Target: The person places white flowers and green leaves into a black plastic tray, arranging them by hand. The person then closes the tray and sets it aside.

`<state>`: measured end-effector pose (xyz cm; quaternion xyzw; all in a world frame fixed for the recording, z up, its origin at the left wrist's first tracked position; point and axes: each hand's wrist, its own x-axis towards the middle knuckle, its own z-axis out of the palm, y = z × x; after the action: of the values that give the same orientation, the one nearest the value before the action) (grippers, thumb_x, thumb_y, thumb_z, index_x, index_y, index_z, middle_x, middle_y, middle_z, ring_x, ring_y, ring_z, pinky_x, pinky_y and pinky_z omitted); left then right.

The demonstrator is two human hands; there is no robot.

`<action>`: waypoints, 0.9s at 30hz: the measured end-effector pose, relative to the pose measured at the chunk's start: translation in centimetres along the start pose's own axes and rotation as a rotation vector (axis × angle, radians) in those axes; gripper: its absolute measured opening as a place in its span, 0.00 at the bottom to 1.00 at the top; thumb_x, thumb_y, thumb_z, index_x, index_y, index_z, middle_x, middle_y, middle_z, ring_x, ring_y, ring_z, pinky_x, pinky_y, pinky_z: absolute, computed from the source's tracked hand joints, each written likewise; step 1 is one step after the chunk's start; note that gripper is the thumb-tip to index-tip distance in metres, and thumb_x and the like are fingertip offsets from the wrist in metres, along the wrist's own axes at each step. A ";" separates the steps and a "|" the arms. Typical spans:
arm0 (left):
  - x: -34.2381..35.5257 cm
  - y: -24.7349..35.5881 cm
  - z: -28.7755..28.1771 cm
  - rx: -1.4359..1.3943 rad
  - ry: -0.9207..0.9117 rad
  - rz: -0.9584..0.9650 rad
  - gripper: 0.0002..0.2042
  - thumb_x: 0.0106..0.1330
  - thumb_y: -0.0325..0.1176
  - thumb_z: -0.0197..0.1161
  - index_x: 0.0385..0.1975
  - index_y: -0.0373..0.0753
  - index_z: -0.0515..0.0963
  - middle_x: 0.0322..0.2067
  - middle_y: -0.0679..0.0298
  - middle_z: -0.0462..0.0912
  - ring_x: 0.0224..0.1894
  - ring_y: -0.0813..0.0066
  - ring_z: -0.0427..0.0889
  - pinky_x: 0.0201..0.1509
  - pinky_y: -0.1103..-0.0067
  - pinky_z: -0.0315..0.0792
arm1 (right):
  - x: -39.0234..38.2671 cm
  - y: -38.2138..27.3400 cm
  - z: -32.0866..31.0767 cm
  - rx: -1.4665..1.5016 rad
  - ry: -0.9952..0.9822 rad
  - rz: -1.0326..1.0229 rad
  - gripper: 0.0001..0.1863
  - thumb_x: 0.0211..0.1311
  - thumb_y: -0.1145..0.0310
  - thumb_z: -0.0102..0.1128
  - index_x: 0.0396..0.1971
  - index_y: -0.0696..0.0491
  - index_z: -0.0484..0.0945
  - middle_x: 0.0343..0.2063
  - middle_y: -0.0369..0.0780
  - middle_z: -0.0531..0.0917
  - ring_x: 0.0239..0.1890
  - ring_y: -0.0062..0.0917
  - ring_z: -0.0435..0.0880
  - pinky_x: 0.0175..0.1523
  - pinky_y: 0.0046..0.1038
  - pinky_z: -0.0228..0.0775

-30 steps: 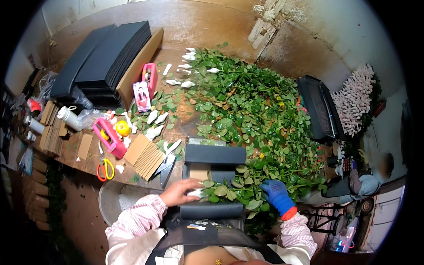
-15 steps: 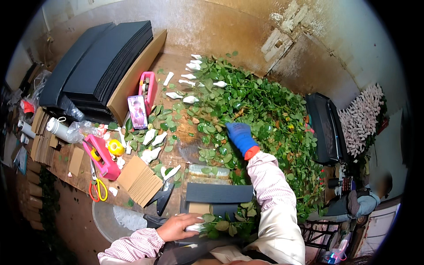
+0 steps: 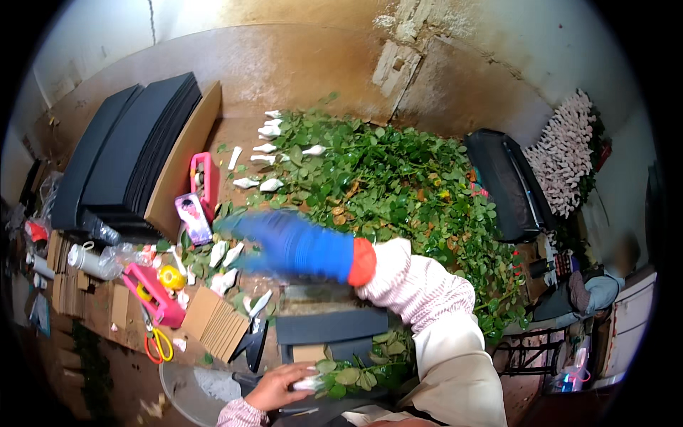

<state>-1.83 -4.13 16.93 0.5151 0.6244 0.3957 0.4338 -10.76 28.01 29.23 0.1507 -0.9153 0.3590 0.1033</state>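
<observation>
My left hand grips a white-sleeved flower head on a leafy stem at the near edge. The stem lies over a dark corrugated box with a brown card inside. My right hand, in a blue glove with an orange cuff, is stretched across the middle of the table, blurred by motion, so its fingers are unclear. It is over loose leaves and white-sleeved buds, close to a phone propped on a pink tape dispenser. A large pile of leafy stems lies beyond my right arm.
Stacked black sheets stand back left. Another tape dispenser, scissors, cardboard pieces and a bottle sit left, above a bin. A black bag lies right; a co-worker is beyond it.
My gloved right hand has swept from the stems at near right, up and leftward across the table, now blurred. My left hand still grips the flower head. The view has shifted.
</observation>
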 end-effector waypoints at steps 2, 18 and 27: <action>0.1 -0.3 0.2 -0.011 -0.001 0.025 0.25 0.64 0.36 0.78 0.62 0.46 0.82 0.64 0.59 0.83 0.63 0.54 0.83 0.65 0.67 0.79 | -0.8 11.0 -2.5 -0.477 0.091 0.299 0.49 0.50 0.45 0.78 0.69 0.55 0.71 0.59 0.49 0.83 0.58 0.46 0.85 0.63 0.44 0.76; 0.5 -1.3 1.1 -0.082 0.000 -0.005 0.23 0.60 0.30 0.73 0.58 0.38 0.84 0.64 0.53 0.82 0.67 0.56 0.80 0.67 0.67 0.76 | -9.5 19.1 -4.9 -0.985 0.375 0.233 0.26 0.59 0.73 0.64 0.59 0.39 0.80 0.35 0.41 0.82 0.39 0.38 0.85 0.40 0.41 0.77; 0.8 0.2 0.6 -0.107 0.051 -0.030 0.22 0.60 0.28 0.78 0.57 0.41 0.85 0.61 0.53 0.83 0.62 0.56 0.83 0.57 0.69 0.81 | -24.0 9.8 4.6 -0.789 -0.361 0.356 0.30 0.70 0.65 0.58 0.72 0.43 0.72 0.61 0.46 0.80 0.57 0.39 0.82 0.52 0.40 0.79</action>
<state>-1.29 -3.30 16.85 0.4716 0.6209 0.4351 0.4503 7.82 36.45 12.66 0.0005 -0.9968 -0.0363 -0.0716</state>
